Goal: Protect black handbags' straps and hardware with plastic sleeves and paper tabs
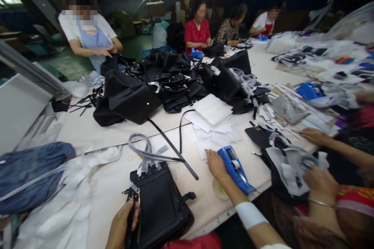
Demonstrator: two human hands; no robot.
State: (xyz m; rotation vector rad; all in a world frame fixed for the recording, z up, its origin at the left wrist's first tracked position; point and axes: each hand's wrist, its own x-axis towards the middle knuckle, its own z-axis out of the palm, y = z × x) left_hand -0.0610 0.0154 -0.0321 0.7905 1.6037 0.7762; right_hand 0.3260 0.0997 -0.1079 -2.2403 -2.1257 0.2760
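A black backpack (159, 202) with a gold zipper lies at the table's front edge, its grey-wrapped handle (140, 144) looped above it. My left hand (125, 218) grips the bag's left side beside the zipper, thumb and fingers closed on the edge. Farther right, my right hand (215, 164) rests its fingertips at the edge of thin white paper sheets (216, 138), just left of a blue tape dispenser (235, 169). Its fingers are partly hidden; nothing shows held in them. A round, pale tape roll (219, 190) lies under the right forearm.
Many black bags (131, 99) are heaped across the table's middle. Blue denim-like cloth (32, 175) and white wrapping strips (67, 194) lie at left. At right, a co-worker's hands (320, 181) handle another black bag (288, 167). Several people work along the far side.
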